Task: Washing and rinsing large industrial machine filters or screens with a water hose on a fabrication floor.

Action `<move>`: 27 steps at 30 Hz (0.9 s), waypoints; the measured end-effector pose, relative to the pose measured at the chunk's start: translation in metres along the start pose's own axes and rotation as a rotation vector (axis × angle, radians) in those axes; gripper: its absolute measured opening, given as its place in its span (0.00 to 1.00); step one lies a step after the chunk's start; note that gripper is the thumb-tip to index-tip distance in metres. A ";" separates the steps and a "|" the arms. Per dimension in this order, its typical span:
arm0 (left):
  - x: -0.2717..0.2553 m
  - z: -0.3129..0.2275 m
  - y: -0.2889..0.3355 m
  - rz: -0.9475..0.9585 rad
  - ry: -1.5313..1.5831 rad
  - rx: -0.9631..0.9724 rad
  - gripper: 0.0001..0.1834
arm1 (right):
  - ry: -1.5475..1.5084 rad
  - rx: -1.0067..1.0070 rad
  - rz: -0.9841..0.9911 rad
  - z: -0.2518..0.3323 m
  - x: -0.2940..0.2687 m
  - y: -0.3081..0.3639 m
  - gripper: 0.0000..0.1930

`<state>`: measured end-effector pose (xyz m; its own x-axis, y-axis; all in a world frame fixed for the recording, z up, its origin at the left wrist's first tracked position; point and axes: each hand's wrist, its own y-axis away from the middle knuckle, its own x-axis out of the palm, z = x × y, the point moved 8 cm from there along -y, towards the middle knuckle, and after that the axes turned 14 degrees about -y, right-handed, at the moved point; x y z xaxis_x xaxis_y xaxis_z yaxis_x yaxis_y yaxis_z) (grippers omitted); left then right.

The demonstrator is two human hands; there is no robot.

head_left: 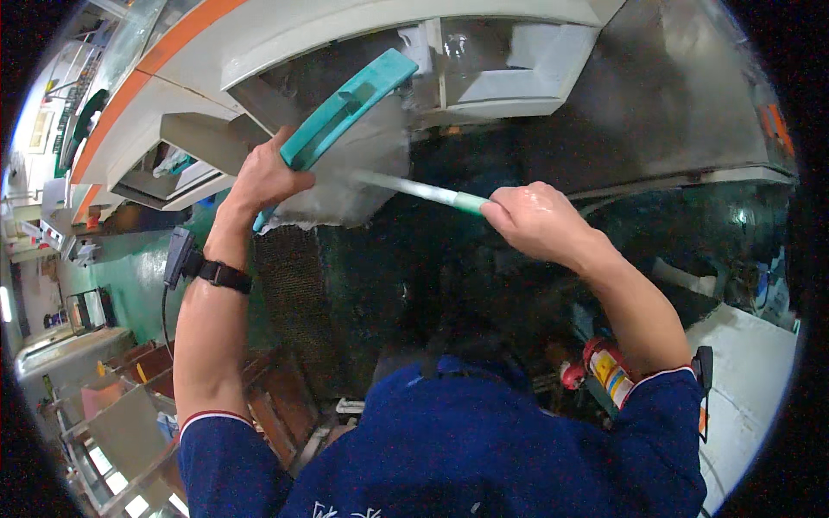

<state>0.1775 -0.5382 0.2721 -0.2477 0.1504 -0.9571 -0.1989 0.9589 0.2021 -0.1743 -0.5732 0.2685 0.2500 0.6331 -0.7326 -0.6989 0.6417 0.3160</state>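
My left hand (275,175) is closed on a long teal plastic piece (350,108), gripping its lower part. The piece slants up to the right and has a slot and a small raised bracket along its middle. My right hand (535,220) is wrapped around the green handle (471,203) of a thin, rod-like tool. The tool's whitish shaft (406,186) points left toward my left hand and is smeared by motion, so its tip and kind do not show clearly. Both hands look wet. Beneath the teal piece lies a pale grey sheet or panel (363,194) with a ragged lower edge.
Ahead stands a large cream-coloured housing with an orange stripe and a wet, window-like opening (509,86). A grey hood-shaped box (194,142) sticks out at left. Wooden racks (129,423) stand lower left; a red cylinder (604,371) and pale panel (743,371) are at right.
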 end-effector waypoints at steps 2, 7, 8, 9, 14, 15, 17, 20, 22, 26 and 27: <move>-0.001 0.006 0.002 0.015 -0.013 -0.040 0.34 | -0.093 -0.060 -0.016 0.025 -0.014 0.012 0.16; -0.002 0.009 -0.004 0.050 -0.019 -0.009 0.34 | -0.143 -0.121 -0.040 0.061 -0.037 0.037 0.13; -0.002 0.009 -0.005 0.057 -0.024 -0.009 0.34 | -0.150 -0.107 -0.036 0.060 -0.034 0.037 0.13; -0.003 0.009 -0.005 0.058 -0.014 -0.003 0.34 | -0.158 -0.094 -0.031 0.060 -0.031 0.036 0.13; 0.001 0.016 -0.005 0.065 -0.002 0.026 0.35 | -0.158 -0.093 0.115 0.062 -0.008 0.034 0.12; 0.000 0.019 -0.006 0.057 0.005 0.021 0.35 | -0.171 -0.120 0.106 0.063 -0.001 0.032 0.12; 0.003 0.016 -0.006 0.053 0.026 0.016 0.35 | -0.217 -0.148 0.079 0.069 0.008 0.031 0.11; 0.004 0.012 -0.004 0.043 0.048 0.013 0.34 | -0.219 -0.242 0.066 0.078 0.017 0.029 0.11; 0.004 0.013 -0.003 0.049 0.033 0.012 0.35 | -0.155 -0.183 0.087 0.078 0.023 0.021 0.12; 0.005 0.012 -0.002 0.071 -0.003 -0.013 0.37 | -0.089 -0.126 0.117 0.069 0.037 0.009 0.14; 0.005 0.011 -0.002 0.068 -0.003 -0.018 0.37 | -0.087 -0.082 0.169 0.067 0.040 0.007 0.15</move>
<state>0.1869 -0.5372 0.2646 -0.2589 0.2157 -0.9415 -0.1990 0.9419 0.2705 -0.1238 -0.5144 0.2817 0.1792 0.7660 -0.6174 -0.7869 0.4882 0.3774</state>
